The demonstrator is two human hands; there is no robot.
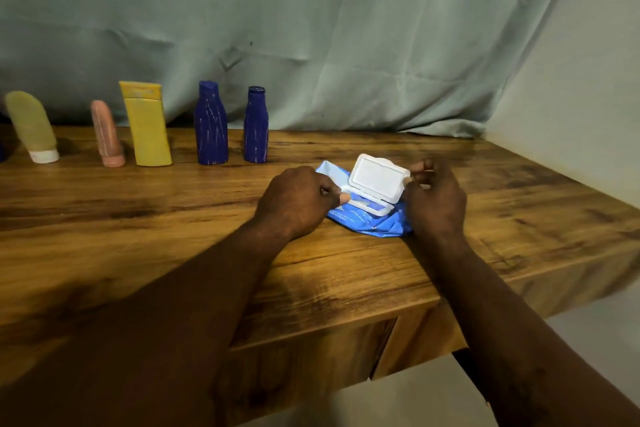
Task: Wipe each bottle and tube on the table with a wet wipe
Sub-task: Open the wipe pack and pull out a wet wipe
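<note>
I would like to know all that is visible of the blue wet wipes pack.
The wet wipes pack is a soft, crinkled blue plastic pouch lying flat on the wooden table. Its white hard lid stands flipped open. The left hand pinches its opening frame; the right hand holds the lid's right edge.

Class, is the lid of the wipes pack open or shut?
Open: the white lid stands raised off the blue pack.

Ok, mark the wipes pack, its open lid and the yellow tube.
wipes pack [374, 224]: head view, on the blue wrapper's near edge.
lid [377, 177]: head view, middle of the raised white flap's inner face.
yellow tube [147, 130]: head view, middle of its body.
</note>
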